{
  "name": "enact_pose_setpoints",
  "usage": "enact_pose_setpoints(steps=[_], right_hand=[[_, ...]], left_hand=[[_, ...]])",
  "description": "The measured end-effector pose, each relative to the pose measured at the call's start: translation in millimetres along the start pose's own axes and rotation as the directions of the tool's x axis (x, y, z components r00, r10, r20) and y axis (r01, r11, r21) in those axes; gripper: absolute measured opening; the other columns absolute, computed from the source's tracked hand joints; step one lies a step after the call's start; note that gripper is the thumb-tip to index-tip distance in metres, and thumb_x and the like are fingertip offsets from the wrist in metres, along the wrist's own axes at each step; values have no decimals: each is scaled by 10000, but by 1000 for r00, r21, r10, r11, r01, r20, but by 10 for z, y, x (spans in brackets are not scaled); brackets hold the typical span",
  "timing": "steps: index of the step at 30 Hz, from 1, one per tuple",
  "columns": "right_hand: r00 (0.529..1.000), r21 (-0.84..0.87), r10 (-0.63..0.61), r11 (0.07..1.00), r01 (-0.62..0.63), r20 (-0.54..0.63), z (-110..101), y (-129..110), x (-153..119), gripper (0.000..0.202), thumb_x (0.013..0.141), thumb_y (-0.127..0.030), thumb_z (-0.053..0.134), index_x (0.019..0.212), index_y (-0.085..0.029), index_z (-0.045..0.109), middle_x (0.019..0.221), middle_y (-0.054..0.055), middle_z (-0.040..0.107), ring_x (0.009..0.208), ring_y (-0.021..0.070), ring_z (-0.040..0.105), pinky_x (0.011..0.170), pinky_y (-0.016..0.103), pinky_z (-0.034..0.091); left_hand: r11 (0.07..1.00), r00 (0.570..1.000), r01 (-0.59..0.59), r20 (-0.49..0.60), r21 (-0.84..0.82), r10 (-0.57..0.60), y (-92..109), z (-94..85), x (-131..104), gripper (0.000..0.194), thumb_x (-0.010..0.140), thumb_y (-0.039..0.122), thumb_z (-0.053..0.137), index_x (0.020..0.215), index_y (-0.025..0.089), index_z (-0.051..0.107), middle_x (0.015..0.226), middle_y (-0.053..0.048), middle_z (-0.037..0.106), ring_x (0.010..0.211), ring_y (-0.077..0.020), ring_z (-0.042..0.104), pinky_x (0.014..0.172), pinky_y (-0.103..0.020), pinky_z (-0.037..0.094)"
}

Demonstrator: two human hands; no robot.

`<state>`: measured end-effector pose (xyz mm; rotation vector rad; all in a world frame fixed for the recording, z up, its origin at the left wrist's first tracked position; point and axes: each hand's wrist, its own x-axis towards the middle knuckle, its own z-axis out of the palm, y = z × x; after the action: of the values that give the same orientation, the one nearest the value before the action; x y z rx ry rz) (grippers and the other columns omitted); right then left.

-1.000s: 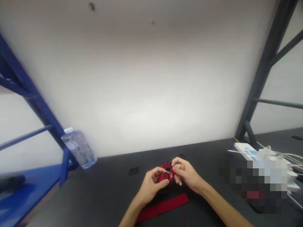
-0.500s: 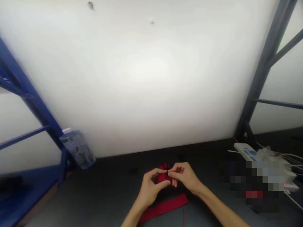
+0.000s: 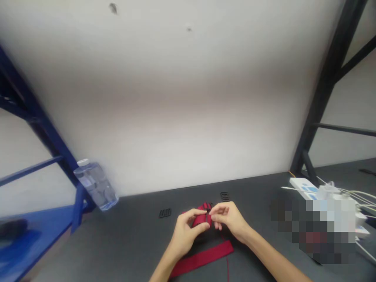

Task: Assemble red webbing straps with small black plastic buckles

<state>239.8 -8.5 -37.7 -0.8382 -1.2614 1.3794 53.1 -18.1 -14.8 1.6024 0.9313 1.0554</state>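
A folded bundle of dark red webbing (image 3: 202, 219) is between my hands, with a small black piece (image 3: 208, 210), perhaps a buckle, across it. My left hand (image 3: 188, 233) grips the bundle from the left, thumb below and fingers above. At its right side, my right hand (image 3: 227, 217) has thumb and forefinger pinched close to the black piece; what lies between those fingertips is too small to make out. Nearer me, a flat red strap (image 3: 205, 256) lies slantwise, partly behind my left wrist. A thin red cord (image 3: 227, 266) runs down from near its right end.
Black slotted buckles (image 3: 165, 213) lie left of my hands, and more black buckles (image 3: 225, 196) lie behind them. A clear bottle (image 3: 98, 186) with a white cap leans by the blue frame (image 3: 44, 125). White power strips (image 3: 305, 186) and cables are on the right.
The right fingertips have shifted slightly right along the bundle. My left hand has barely moved. The wall looks darker and the tabletop lighter, so the black buckles show more clearly.
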Motion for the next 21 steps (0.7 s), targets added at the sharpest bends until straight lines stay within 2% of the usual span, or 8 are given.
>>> enact_pose_setpoints(steps=[6, 10, 12, 15, 18, 21], right_hand=[[999, -34, 22, 999, -21, 45, -5, 10, 2, 251, 649, -330, 772, 731, -118, 665, 495, -9, 589, 403, 86, 489, 417, 210, 369], [998, 0, 32, 999, -32, 46, 15, 31, 6, 315, 634, -332, 777, 765, -164, 546, 520, -41, 585, 408, 94, 508, 422, 208, 384], [999, 9, 32, 999, -32, 42, 15, 52, 14, 363, 632, -327, 777, 811, -189, 493, 537, -52, 591, 430, 104, 525, 437, 209, 393], [1000, -18, -11, 1000, 11, 28, 0, 80, 30, 339, 675, -322, 745, 818, -199, 464, 594, -45, 602, 509, 111, 551, 502, 223, 425], [997, -69, -82, 994, 81, -10, -15, 90, 43, 295, 702, -301, 722, 785, -199, 457, 636, -45, 587, 570, 109, 548, 590, 246, 451], [992, -113, -126, 986, 122, -28, -15, 77, 48, 268, 701, -268, 718, 797, -196, 478, 675, -36, 584, 623, 114, 548, 631, 248, 444]], left_hand=[[1000, 1000, 8, 30, 16, -8, 18, 7, -9, 348, 683, 313, 779, 973, 134, 709, 945, -95, 708, 903, -244, 634, 835, -331, 470], [999, 997, 5, 71, 41, -8, 4, 1, -6, 336, 692, 304, 770, 976, 135, 706, 950, -97, 707, 898, -243, 639, 830, -332, 474], [994, 998, -16, 58, 104, 10, 3, 4, -6, 326, 689, 296, 768, 973, 148, 708, 939, -91, 704, 881, -237, 639, 827, -335, 478], [955, 993, -110, -19, 276, 119, 34, 28, -8, 312, 691, 296, 760, 981, 193, 708, 983, -87, 684, 931, -244, 611, 871, -366, 467], [874, 959, -205, -89, 441, 269, 97, 55, -18, 309, 684, 296, 761, 975, 225, 688, 1030, -82, 650, 1005, -258, 561, 906, -394, 445], [812, 930, -221, -135, 540, 343, 143, 58, -37, 184, 742, 299, 703, 886, 205, 639, 947, -69, 619, 936, -235, 546, 838, -360, 453]])
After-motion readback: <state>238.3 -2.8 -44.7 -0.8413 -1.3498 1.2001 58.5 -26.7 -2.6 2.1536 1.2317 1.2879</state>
